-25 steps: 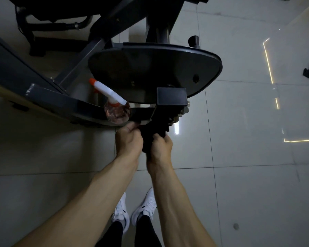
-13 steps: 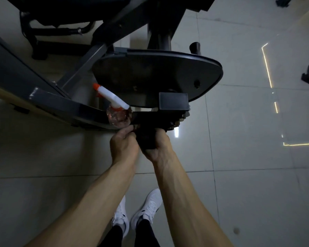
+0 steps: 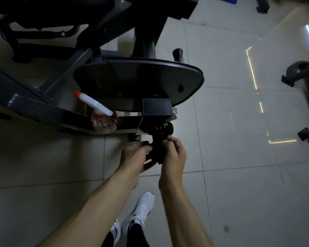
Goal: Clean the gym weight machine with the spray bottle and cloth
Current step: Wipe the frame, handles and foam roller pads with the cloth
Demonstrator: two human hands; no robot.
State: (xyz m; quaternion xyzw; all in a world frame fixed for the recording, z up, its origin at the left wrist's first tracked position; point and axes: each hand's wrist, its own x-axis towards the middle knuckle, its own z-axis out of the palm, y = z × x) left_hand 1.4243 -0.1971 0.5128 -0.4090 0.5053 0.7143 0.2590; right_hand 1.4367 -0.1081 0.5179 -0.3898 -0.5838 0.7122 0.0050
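We find the left hand (image 3: 134, 155) and the right hand (image 3: 174, 154) close together, fingers curled, both gripping a dark cloth (image 3: 158, 150) between them. The cloth hangs just below the black bracket (image 3: 156, 108) of the weight machine (image 3: 145, 41), under its oval plate (image 3: 137, 82). The spray bottle (image 3: 103, 120), clear with a white head and orange nozzle, sits against the grey frame bar (image 3: 43, 111), left of the hands and apart from them. White shoes (image 3: 141, 211) stand on the tiled floor (image 3: 239, 157)

Left hand (image 3: 135, 155) and right hand (image 3: 174, 157): bare; forearms (image 3: 96, 202) bare as well. Trainers (image 3: 142, 210): white, laced, with dark marks. Trousers (image 3: 138, 237): black, narrow, reaching the ankles.
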